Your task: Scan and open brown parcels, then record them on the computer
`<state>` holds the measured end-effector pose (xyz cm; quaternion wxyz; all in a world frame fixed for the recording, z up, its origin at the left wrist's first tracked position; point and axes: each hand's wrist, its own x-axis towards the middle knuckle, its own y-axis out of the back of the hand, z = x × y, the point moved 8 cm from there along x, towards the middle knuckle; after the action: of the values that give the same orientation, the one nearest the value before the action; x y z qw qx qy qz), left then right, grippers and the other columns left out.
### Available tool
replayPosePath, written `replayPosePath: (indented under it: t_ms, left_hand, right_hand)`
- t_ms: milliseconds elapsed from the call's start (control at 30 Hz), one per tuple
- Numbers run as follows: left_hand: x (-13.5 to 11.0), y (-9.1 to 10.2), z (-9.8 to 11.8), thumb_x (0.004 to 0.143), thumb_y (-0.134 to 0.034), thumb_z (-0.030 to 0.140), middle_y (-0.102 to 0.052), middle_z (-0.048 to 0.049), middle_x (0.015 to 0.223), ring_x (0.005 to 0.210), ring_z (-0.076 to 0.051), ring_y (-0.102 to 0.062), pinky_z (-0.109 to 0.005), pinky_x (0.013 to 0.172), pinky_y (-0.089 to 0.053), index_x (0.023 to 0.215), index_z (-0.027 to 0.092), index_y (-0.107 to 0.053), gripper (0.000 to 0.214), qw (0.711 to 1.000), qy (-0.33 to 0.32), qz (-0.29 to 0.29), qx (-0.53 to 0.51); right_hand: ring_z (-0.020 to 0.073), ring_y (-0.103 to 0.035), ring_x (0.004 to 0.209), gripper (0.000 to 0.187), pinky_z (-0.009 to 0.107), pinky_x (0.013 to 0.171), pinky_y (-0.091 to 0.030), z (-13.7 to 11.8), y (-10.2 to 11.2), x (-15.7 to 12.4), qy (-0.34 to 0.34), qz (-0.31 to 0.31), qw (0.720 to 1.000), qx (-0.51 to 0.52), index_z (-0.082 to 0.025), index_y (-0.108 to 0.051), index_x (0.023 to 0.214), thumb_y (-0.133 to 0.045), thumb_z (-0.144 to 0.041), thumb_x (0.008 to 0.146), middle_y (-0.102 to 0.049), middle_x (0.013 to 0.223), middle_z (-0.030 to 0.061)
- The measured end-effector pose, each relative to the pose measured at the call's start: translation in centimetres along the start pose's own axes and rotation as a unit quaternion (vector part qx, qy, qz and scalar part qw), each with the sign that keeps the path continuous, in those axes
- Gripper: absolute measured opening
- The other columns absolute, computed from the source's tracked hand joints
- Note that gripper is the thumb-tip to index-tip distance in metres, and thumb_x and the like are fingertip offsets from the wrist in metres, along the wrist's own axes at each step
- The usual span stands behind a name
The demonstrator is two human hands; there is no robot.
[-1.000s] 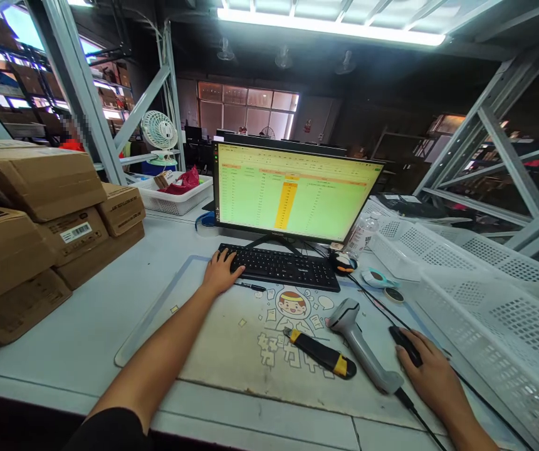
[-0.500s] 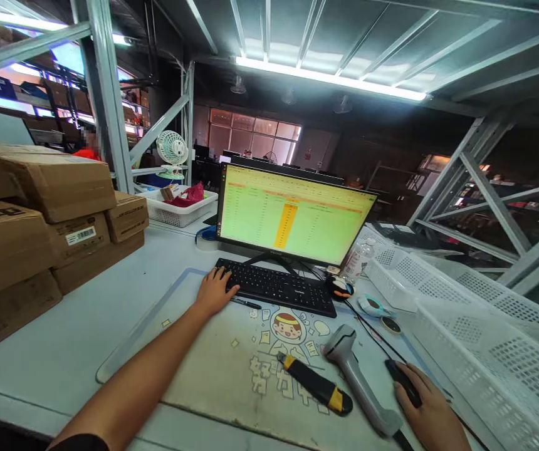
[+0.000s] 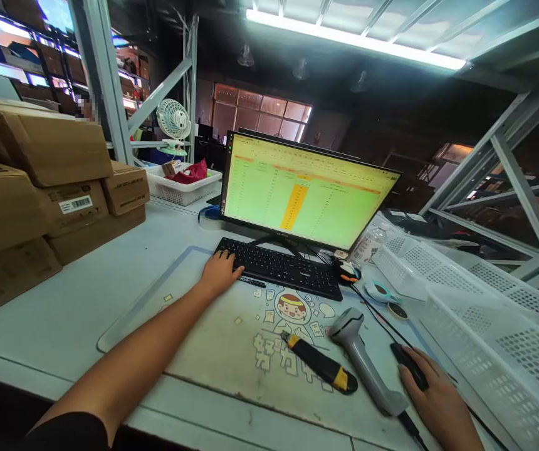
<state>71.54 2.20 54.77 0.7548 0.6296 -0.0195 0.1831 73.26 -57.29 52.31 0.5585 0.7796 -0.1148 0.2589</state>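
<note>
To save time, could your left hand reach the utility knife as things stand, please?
Probably yes: the left hand sits at the keyboard, and the utility knife lies nearby on the desk mat, with nothing upright between them.

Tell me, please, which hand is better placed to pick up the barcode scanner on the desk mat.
Right, probably: the right hand rests on the black mouse, beside the barcode scanner. The left hand sits at the keyboard, farther away, with the utility knife between it and the scanner.

A flat black full-size keyboard and, off to its right, a glossy black corded mouse
</note>
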Motion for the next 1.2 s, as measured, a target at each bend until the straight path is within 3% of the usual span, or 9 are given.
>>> replayPosePath:
  t_ms: [267,433,800,967,1200]
  left_hand:
    - [-0.1,0.6,-0.4,0.107,-0.047,0.047,-0.065,-0.0182,0.149,0.134,-0.036,-0.063,-0.045,0.109,-0.053,0.142,0.015,-0.068,0.052,1.0,0.023,0.008,0.013]
    - [-0.1,0.6,-0.1,0.106,-0.047,0.049,-0.058,-0.0195,0.157,0.139,-0.038,-0.059,-0.048,0.114,-0.047,0.155,0.012,-0.058,0.062,0.999,-0.005,0.011,0.042]
    - [-0.4,0.3,0.5,0.105,-0.048,0.055,-0.052,-0.018,0.164,0.141,-0.04,-0.057,-0.051,0.115,-0.044,0.16,0.017,-0.052,0.067,0.998,-0.035,-0.004,0.049]
    - [-0.6,1.0,0.1,0.106,-0.046,0.054,-0.046,-0.0187,0.168,0.134,-0.038,-0.063,-0.048,0.112,-0.049,0.16,0.016,-0.051,0.065,0.999,0.015,0.002,0.03]
    - [-0.7,1.3,0.3,0.108,-0.045,0.047,-0.058,-0.0187,0.156,0.133,-0.036,-0.063,-0.044,0.106,-0.054,0.151,0.014,-0.06,0.056,0.999,0.032,0.003,0.009]
  right_hand:
    - [0.0319,-0.071,0.121,0.054,0.052,0.11,-0.056,-1.6,0.5,-0.5,0.005,0.001,1.0,-0.003,-0.024,-0.072,0.13,-0.052,-0.058,0.093,-0.072,0.135,0.0133]
    - [0.0305,-0.069,0.125,0.054,0.051,0.113,-0.054,-1.9,0.6,-0.8,-0.001,-0.001,1.0,-0.014,-0.023,-0.071,0.132,-0.049,-0.057,0.096,-0.071,0.139,0.0128]
    - [0.032,-0.067,0.128,0.055,0.054,0.116,-0.052,-1.9,0.4,-0.7,0.007,-0.004,1.0,0.003,-0.021,-0.071,0.132,-0.049,-0.057,0.096,-0.069,0.14,0.0148]
    - [0.0321,-0.067,0.129,0.057,0.054,0.117,-0.051,-1.8,0.2,-0.6,0.002,-0.008,1.0,-0.003,-0.02,-0.071,0.133,-0.048,-0.058,0.096,-0.069,0.14,0.0152]
    - [0.0316,-0.069,0.126,0.056,0.052,0.113,-0.054,-1.3,0.0,-0.6,0.004,-0.001,1.0,-0.008,-0.023,-0.071,0.132,-0.047,-0.059,0.095,-0.07,0.138,0.0133]
